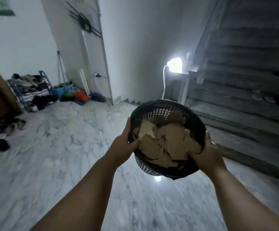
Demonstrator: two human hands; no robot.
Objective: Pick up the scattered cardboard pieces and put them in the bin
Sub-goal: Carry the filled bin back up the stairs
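A black plastic mesh bin [158, 108] is held up in the air above the marble floor, tilted toward me. Several brown cardboard pieces [170, 140] fill it. My left hand [124, 144] grips the bin's left rim, thumb inside over the cardboard. My right hand [205, 155] grips the right rim, fingers curled over the edge. Both forearms reach up from the bottom of the view.
White marble floor [68, 147] spreads below. A shoe rack [30, 87] and coloured bags [75, 95] stand at the far left wall. Dark stairs [243, 97] rise on the right. A bright lamp [174, 65] glows beyond the bin. Shoes lie at the left edge [0, 140].
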